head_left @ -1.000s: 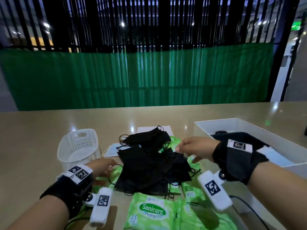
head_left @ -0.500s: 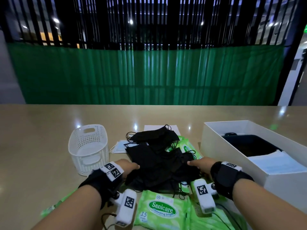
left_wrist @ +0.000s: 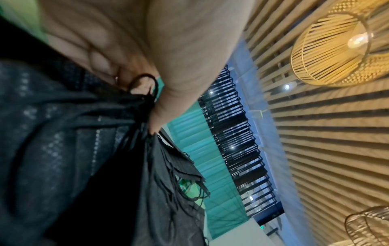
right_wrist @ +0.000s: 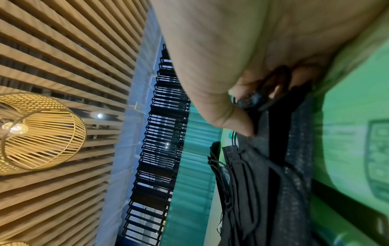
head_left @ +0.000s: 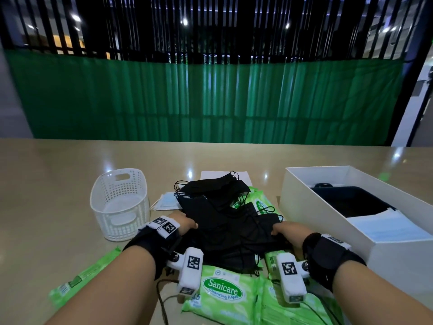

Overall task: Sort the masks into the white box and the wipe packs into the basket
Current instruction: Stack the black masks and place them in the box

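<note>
A heap of black masks (head_left: 220, 221) lies mid-table on top of green Sanicare wipe packs (head_left: 222, 292). My left hand (head_left: 185, 222) pinches the heap's left edge, thumb over the black masks (left_wrist: 84, 149) and fingers curled beneath. On the heap's right edge my right hand (head_left: 284, 231) grips the black masks (right_wrist: 273, 166), an ear loop caught between its fingers. A white basket (head_left: 119, 202) stands at the left and holds nothing I can see. At the right, the white box (head_left: 328, 207) holds black masks and a pale blue one.
One wipe pack (head_left: 82, 277) lies alone near the front left edge. A pale blue mask (head_left: 166, 202) and a white sheet (head_left: 210, 175) lie behind the heap. Green curtains close off the table's far side.
Both hands came down from above the heap onto its left and right edges and took hold of the black masks. The head view swung left and tilted.
</note>
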`<state>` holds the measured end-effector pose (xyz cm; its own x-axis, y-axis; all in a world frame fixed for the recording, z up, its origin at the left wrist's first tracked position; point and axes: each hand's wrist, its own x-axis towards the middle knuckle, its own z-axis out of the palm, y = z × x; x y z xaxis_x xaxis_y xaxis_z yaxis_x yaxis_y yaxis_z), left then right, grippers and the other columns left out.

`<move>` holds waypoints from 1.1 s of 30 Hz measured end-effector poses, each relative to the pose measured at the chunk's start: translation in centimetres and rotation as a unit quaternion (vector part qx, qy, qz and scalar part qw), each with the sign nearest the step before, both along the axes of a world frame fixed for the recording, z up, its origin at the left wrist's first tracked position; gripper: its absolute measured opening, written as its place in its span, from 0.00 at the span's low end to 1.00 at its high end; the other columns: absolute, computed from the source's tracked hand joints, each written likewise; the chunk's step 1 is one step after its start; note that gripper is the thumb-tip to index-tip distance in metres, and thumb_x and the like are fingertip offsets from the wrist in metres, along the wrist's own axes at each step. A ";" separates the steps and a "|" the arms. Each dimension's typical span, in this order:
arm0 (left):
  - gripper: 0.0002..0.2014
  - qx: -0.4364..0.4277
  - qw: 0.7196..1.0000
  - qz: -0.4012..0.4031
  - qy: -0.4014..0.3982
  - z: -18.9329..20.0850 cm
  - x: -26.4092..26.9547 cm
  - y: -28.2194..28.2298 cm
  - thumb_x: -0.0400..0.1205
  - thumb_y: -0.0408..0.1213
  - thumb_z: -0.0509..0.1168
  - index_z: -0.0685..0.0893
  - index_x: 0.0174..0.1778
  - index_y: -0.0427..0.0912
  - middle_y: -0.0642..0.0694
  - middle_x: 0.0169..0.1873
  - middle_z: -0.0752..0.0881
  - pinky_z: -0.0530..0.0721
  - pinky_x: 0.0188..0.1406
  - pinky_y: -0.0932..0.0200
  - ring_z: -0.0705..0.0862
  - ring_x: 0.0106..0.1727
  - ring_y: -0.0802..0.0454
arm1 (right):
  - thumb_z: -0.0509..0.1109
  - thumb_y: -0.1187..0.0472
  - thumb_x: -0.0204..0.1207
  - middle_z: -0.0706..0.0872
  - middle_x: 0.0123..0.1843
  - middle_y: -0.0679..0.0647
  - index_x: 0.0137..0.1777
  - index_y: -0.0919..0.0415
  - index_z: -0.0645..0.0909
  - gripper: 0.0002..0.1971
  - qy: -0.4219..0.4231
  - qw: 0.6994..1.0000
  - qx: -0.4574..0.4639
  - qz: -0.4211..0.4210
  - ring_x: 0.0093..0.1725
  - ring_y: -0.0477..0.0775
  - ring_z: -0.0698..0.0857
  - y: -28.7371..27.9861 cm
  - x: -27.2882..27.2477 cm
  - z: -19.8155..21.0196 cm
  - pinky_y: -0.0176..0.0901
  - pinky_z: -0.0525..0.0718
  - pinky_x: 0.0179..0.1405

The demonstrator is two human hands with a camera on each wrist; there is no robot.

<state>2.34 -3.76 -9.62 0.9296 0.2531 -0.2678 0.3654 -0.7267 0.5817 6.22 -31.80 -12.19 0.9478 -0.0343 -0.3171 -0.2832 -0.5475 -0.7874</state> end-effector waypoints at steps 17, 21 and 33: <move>0.11 -0.026 0.999 -0.012 0.026 -0.4 -6.4 5.0 0.77 0.42 0.70 0.81 0.53 0.45 0.43 0.50 0.84 0.79 0.52 0.59 0.83 0.51 0.47 | 0.71 0.63 0.71 0.73 0.31 0.54 0.29 0.58 0.70 0.14 -0.052 0.994 -0.087 0.048 0.32 0.53 0.72 0.7 -0.8 -0.1 0.44 0.66 0.32; 0.23 0.100 0.995 -0.016 0.012 -0.6 -5.7 4.1 0.73 0.55 0.71 0.78 0.59 0.47 0.46 0.56 0.79 0.76 0.56 0.60 0.79 0.58 0.49 | 0.74 0.68 0.68 0.66 0.27 0.53 0.27 0.54 0.63 0.21 -0.065 0.997 -0.038 0.037 0.29 0.52 0.66 0.5 -0.8 -0.6 0.44 0.60 0.30; 0.12 -0.020 0.995 -0.030 -0.093 -0.3 -5.8 3.5 0.77 0.42 0.71 0.77 0.34 0.41 0.44 0.33 0.80 0.73 0.37 0.60 0.78 0.36 0.51 | 0.77 0.55 0.71 0.74 0.32 0.54 0.32 0.58 0.69 0.18 -0.040 0.998 -0.040 0.039 0.34 0.52 0.74 0.4 -0.7 -0.6 0.43 0.67 0.33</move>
